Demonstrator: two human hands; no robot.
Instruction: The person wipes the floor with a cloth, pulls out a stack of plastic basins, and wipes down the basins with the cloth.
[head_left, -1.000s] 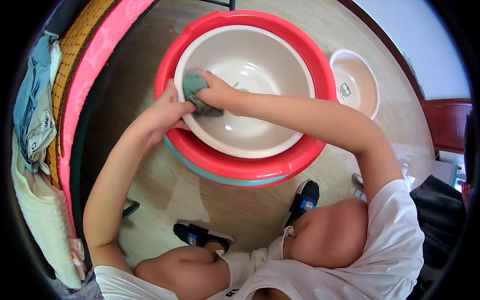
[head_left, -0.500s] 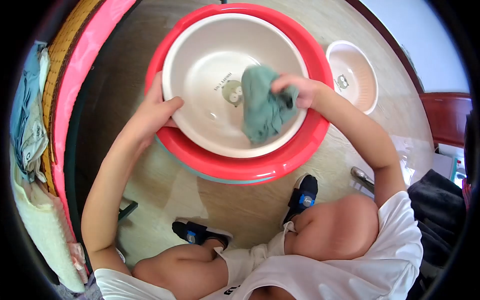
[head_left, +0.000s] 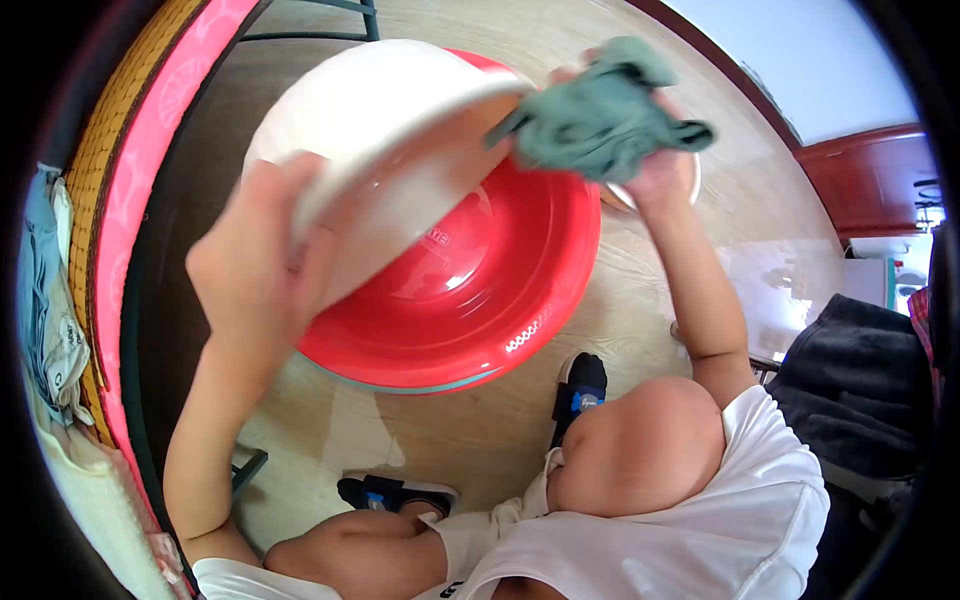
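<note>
My left hand point(head_left: 262, 255) grips the rim of a white basin point(head_left: 360, 105), which is tipped steeply so its outside faces up and its inside faces the red basin point(head_left: 550, 260). In my right hand point(head_left: 668, 172) is a crumpled green cloth point(head_left: 600, 115), held up to the right of the white basin's rim. The cloth hides part of the right hand's fingers. Below them the red basin rests near the floor, its shiny bottom partly in sight; a blue-grey edge shows beneath it.
A smaller basin point(head_left: 690, 185) stands on the floor behind my right hand. At left are a pink-edged bed point(head_left: 150, 130) and hanging clothes point(head_left: 45, 290). Dark fabric point(head_left: 850, 380) lies at right. My slippered feet point(head_left: 580, 395) are in front of the red basin.
The white basin has been lifted out of the red one and tilted over to the left. My right hand has raised the green cloth from inside it, up and to the right.
</note>
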